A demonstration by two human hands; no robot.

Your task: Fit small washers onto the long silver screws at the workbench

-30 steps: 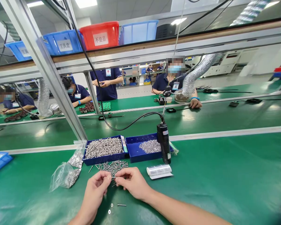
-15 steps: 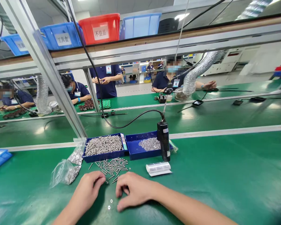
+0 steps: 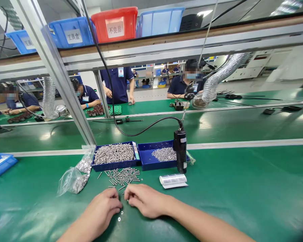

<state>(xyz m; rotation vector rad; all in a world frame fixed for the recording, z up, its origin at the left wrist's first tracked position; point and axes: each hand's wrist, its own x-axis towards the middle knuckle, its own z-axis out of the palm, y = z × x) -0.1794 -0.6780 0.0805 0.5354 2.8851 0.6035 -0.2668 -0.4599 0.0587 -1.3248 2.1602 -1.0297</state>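
Two small washers (image 3: 120, 215) lie on the green desk (image 3: 242, 198), one just beyond the other, right beside the fingertips of the left hand (image 3: 103, 208). That hand rests palm down with the fingers curled loosely together; whether they pinch anything cannot be told. The right hand (image 3: 145, 200) lies just right of it, also palm down, fingers bent inward toward the left hand, its tips near something small and bright that is too tiny to identify. Both forearms come in from the near edge.

Just beyond the hands a loose pile of long screws (image 3: 122, 176) is scattered on the desk. Behind it stand two blue trays side by side: the left tray (image 3: 113, 165) is heaped with long screws, the right tray (image 3: 151, 164) holds a smaller heap of short silvery parts. A black electric screwdriver (image 3: 180, 151) hangs upright on its cable at the right tray's right end. Two clear plastic bags (image 3: 74, 179) with metal parts lie left of the trays, and one white roll (image 3: 173, 179) lies right of the screw pile. A blue bin (image 3: 1, 164) sits at the far left. Four people in dark blue shirts work at the far desk.
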